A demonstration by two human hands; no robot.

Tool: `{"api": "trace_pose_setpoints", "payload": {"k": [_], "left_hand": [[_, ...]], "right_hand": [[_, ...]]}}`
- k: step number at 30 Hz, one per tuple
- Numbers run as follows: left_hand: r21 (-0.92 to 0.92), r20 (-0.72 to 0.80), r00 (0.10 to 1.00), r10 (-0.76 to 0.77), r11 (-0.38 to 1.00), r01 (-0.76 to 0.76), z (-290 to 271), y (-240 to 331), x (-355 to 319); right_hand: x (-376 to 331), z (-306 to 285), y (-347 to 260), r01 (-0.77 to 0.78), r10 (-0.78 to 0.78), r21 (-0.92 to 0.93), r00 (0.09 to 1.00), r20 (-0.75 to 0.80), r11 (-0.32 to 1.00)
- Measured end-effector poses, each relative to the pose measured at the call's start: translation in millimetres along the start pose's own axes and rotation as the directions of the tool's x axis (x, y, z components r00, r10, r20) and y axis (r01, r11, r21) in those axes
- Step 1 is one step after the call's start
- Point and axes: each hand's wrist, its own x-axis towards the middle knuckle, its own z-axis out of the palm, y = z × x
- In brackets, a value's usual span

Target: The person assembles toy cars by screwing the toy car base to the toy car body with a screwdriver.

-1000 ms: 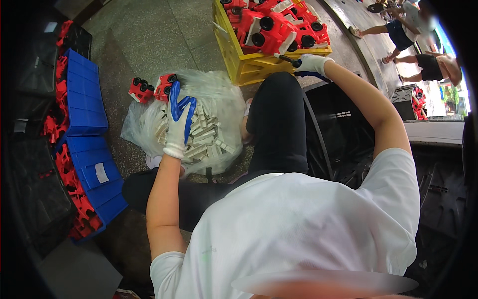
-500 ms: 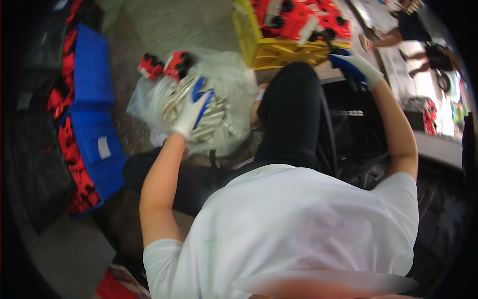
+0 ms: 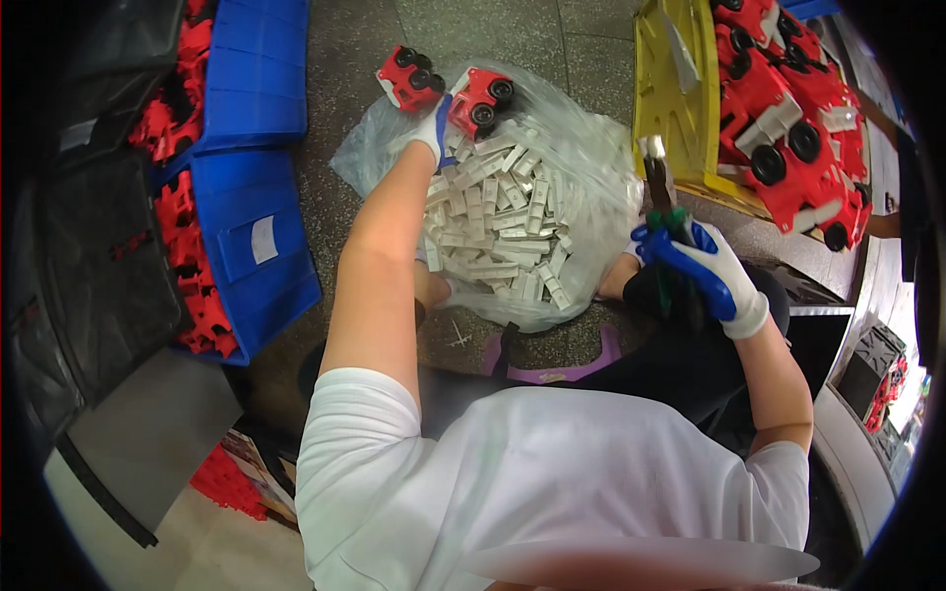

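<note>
My left hand point(image 3: 439, 136), in a white glove with blue palm, reaches to the near left side of a red toy truck point(image 3: 480, 101) with black wheels. Its fingers and thumb look apart, and I cannot tell whether they touch the truck. A second red toy truck point(image 3: 409, 79) lies just left of that one. Below them, a heap of small white plastic pieces point(image 3: 507, 222) fills an opened clear plastic bag point(image 3: 598, 177). My gloved right hand point(image 3: 714, 274) is closed around green-handled pliers point(image 3: 665, 212), whose tip points away from me; a pale bit shows at the tip.
A yellow crate point(image 3: 678, 98) piled with red toy trucks point(image 3: 788, 128) stands at the far right. Blue bins point(image 3: 251, 236) with red plastic parts point(image 3: 187, 256) line the left side, beside black crates point(image 3: 99, 256). A purple object point(image 3: 562, 369) lies between my legs.
The whole view has shifted and turned. My left hand has gone from over the white pieces to the red truck's side. My right hand has drawn the pliers back from the yellow crate.
</note>
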Motion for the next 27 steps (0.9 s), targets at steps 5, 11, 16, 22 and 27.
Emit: {"api": "trace_pose_setpoints", "payload": {"k": [5,11,16,22,27], "left_hand": [[0.048,-0.137,0.989,-0.056,0.997,0.063,-3.8,-19.5,45.7],[0.397,-0.669,0.690,0.277,0.918,0.016,160.4,38.4,-64.7],[0.182,-0.315,0.752,0.579,0.814,-0.551,85.7,8.4,-88.1],[0.044,0.464,0.847,0.258,0.949,-0.313,63.8,120.9,-296.2],[0.583,0.652,0.758,0.028,0.620,-0.524,81.8,169.1,-424.4]], "right_hand": [[24.3,4.7,-19.8,-0.140,0.135,0.063,0.988,0.079,0.988],[14.3,-9.9,-12.6,-0.041,0.041,0.007,0.997,0.062,0.999],[17.7,-4.6,6.3,0.184,-0.154,-0.129,0.965,0.213,0.974],[-0.5,-11.9,51.6,0.339,-0.506,-0.869,0.854,0.123,0.361],[-41.6,9.2,55.7,0.279,-0.411,-0.960,0.874,0.259,-0.013]]}}
